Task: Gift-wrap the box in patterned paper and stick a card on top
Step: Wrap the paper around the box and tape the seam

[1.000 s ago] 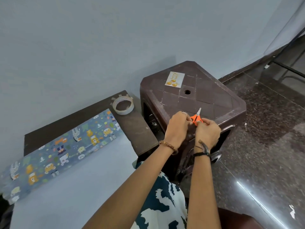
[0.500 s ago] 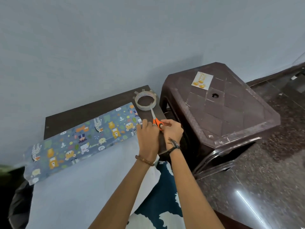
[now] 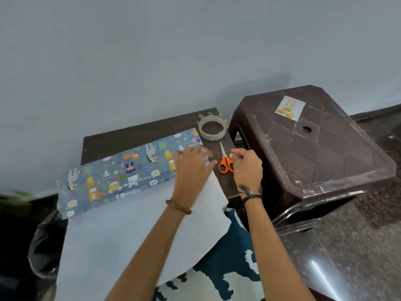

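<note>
The long box (image 3: pixel 121 170), covered in blue animal-print paper, lies on a dark low table (image 3: pixel 130 135). The paper's white underside (image 3: pixel 130 224) spreads toward me and hangs over the table's near edge. My left hand (image 3: pixel 191 164) is over the box's right end, and a small clear bit of tape seems pinched at its thumb. Orange-handled scissors (image 3: pixel 224 164) lie flat on the table. My right hand (image 3: pixel 247 168) is beside their handles, fingers loosely curled and holding nothing. The card (image 3: pixel 289 107), white with gold balls, lies on the brown stool (image 3: pixel 325 153).
A roll of clear tape (image 3: pixel 212 129), with short cut strips stuck around its rim, sits at the table's far right corner. The stool stands close against the table's right side. A black bag (image 3: pixel 43 246) is at the left. A plain wall rises behind the table.
Both hands moved with the scissors from over the stool left to the table. The scissors now lie on the table, released by the right hand. The left hand has reached the box's right end.
</note>
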